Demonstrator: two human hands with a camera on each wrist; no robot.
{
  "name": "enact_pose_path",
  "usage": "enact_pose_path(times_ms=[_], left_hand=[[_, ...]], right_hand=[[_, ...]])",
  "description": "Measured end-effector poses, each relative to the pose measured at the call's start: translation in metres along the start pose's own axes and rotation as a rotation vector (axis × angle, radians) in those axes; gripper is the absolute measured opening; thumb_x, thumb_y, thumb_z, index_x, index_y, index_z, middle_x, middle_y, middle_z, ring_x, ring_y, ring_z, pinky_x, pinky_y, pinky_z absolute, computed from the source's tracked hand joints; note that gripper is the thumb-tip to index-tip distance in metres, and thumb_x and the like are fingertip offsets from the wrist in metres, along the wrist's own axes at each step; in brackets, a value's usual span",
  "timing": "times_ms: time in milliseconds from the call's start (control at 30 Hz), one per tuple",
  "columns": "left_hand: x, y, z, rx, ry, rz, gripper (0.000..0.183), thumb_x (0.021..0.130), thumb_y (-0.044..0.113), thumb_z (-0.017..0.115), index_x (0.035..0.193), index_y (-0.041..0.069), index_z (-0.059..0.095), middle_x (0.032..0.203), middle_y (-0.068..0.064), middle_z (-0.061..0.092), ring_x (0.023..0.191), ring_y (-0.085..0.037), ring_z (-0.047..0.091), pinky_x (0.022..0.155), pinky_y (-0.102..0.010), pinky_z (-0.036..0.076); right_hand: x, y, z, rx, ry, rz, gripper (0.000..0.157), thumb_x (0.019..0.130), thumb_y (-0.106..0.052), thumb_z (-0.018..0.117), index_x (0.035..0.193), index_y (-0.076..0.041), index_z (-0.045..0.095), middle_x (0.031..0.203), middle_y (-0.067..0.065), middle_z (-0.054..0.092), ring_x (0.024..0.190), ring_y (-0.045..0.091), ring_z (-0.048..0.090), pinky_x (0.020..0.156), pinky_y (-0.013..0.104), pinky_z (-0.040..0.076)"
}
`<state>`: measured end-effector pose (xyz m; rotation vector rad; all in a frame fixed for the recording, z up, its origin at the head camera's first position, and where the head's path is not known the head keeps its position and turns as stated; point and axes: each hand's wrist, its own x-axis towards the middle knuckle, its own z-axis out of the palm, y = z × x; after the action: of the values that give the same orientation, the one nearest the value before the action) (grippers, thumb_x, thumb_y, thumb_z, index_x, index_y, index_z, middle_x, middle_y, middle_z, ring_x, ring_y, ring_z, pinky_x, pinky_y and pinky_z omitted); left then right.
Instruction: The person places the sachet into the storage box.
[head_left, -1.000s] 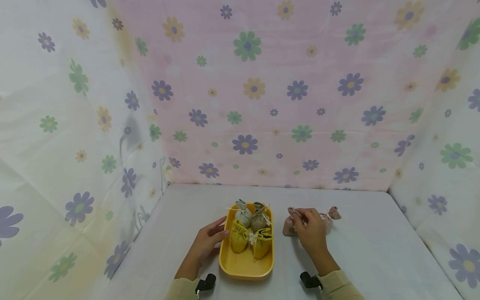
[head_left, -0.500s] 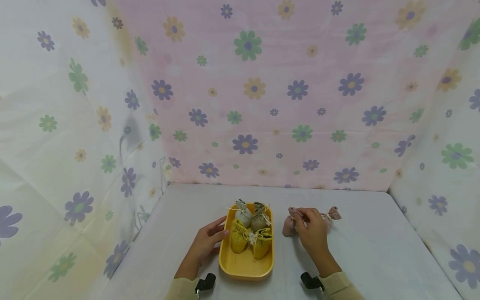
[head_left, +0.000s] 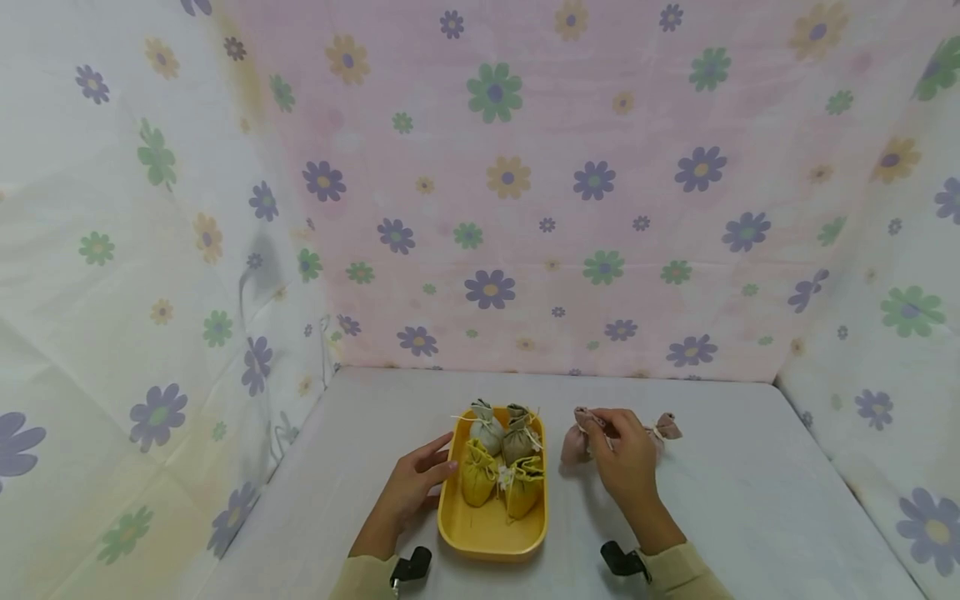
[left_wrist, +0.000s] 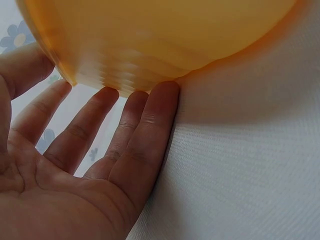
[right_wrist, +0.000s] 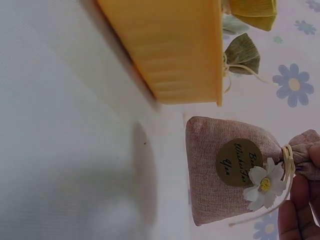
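Note:
My right hand [head_left: 628, 458] pinches the gathered neck of a dusty-pink sachet bag [right_wrist: 220, 165]. The bag has a cream cord, a white fabric flower and a round brown label. It hangs just over the table, its shadow apart from it in the right wrist view. Behind that hand a second pink sachet [head_left: 667, 427] is partly hidden. On the left, my left hand [head_left: 411, 487] rests with outstretched fingertips against the side of a yellow tray [head_left: 491, 546]. In the left wrist view the fingers [left_wrist: 150, 120] lie nearly straight along the tray's wall.
Inside the tray stand a pale grey-green sachet [head_left: 487, 432], an olive-brown sachet [head_left: 517, 443] and two yellow sachets, one left [head_left: 477, 479], one right [head_left: 522, 498]. The white-covered table [head_left: 720, 517] is bounded by flower-printed curtains [head_left: 555, 250] at back and sides.
My right hand has risen slightly, lifting the pink sachet off the table and a little to the left. The left hand and the tray have stayed in place.

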<state>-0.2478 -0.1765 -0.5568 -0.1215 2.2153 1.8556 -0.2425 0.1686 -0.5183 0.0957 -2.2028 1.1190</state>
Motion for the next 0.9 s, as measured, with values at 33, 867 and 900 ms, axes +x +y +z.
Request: enact_pose_path(times_ms=[33, 867, 900], left_hand=[[0.0, 0.0, 0.0, -0.002, 0.0, -0.001, 0.068, 0.09, 0.047, 0.079, 0.152, 0.037, 0.053, 0.155, -0.018, 0.051, 0.129, -0.036, 0.061, 0.089, -0.046, 0.063], [0.0, -0.001, 0.0, 0.003, 0.013, -0.002, 0.069, 0.088, 0.046, 0.08, 0.151, 0.036, 0.054, 0.153, -0.019, 0.052, 0.129, -0.036, 0.062, 0.09, -0.047, 0.063], [-0.001, -0.001, 0.0, 0.003, 0.013, -0.004, 0.069, 0.088, 0.046, 0.08, 0.151, 0.036, 0.054, 0.153, -0.019, 0.052, 0.129, -0.036, 0.062, 0.09, -0.047, 0.063]], right_hand=[[0.001, -0.002, -0.001, 0.009, 0.002, -0.008, 0.012, 0.095, -0.016, 0.077, 0.105, -0.011, 0.076, 0.101, 0.0, 0.069, 0.091, 0.01, 0.065, 0.079, 0.01, 0.051], [0.012, -0.055, -0.019, 0.118, 0.046, -0.196, 0.014, 0.094, -0.013, 0.077, 0.107, -0.01, 0.076, 0.1, 0.001, 0.071, 0.089, 0.011, 0.065, 0.082, 0.01, 0.052], [0.012, -0.057, -0.019, 0.121, 0.043, -0.194, 0.014, 0.094, -0.013, 0.077, 0.107, -0.01, 0.076, 0.1, 0.0, 0.07, 0.089, 0.011, 0.065, 0.082, 0.01, 0.052]])
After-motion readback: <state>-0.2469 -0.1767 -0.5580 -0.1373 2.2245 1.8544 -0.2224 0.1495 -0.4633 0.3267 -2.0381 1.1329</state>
